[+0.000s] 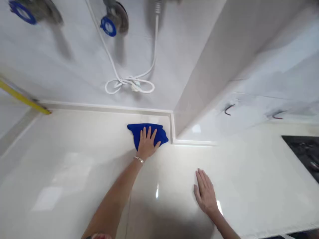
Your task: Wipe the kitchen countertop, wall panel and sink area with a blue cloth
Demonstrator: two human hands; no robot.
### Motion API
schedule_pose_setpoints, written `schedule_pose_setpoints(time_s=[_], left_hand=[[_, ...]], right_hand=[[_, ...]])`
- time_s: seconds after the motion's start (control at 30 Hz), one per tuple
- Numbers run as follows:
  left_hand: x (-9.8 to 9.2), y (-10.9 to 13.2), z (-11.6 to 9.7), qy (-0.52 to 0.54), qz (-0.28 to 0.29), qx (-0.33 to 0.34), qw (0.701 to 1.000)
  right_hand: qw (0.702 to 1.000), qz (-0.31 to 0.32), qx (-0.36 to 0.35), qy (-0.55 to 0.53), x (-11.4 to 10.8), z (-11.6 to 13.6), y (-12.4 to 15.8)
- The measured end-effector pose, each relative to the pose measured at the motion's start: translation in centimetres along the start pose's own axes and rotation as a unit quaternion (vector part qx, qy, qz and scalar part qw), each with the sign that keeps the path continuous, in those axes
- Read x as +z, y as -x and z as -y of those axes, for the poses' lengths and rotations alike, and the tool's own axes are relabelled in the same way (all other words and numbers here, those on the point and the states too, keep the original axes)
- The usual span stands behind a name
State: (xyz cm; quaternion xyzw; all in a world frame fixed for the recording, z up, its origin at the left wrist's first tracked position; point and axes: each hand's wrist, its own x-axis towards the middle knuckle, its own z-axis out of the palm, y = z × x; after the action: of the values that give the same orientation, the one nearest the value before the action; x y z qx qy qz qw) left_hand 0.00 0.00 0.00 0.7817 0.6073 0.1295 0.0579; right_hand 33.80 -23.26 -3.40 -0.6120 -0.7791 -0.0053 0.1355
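Note:
My left hand (147, 145) lies palm down on a blue cloth (134, 127), fingers spread and the thumb out to the right. It presses the cloth flat against the white countertop (99, 142), close to the inner corner by the wall. A thin bracelet (139, 160) circles the left wrist. Lower and to the right, my right hand (205, 192) rests flat on the bare counter with fingers stretched out, holding nothing.
A raised trim (107, 109) borders the counter along the wall and round a jutting column (211, 73). Above hang a looped white cord (129, 79) and a blue-handled valve (108, 26). A yellow strip (22, 98) leans at left; a black cooktop (304, 152) sits at right.

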Motion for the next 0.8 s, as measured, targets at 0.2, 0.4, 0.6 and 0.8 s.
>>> schedule_pose_setpoints(time_s=[0.2,0.4,0.6,0.8], left_hand=[[0.2,5.6,-3.4,-0.003,-0.016,0.007,1.0],[0.8,11.7,-10.4,-0.006,0.003,0.007,1.0],[2.0,17.1,-17.6,-0.008,-0.002,0.039,0.999],[3.2,21.4,-22.1,-0.031,-0.015,0.055,0.998]], right_hand=[[1.0,-0.018,-0.006,-0.011,0.0,0.0,-0.4],[0.999,-0.025,-0.002,-0.02,0.0,0.2,-0.5],[0.999,-0.04,-0.005,-0.016,-0.3,0.4,-0.7],[0.998,-0.041,0.003,-0.043,0.1,0.4,-0.5]])
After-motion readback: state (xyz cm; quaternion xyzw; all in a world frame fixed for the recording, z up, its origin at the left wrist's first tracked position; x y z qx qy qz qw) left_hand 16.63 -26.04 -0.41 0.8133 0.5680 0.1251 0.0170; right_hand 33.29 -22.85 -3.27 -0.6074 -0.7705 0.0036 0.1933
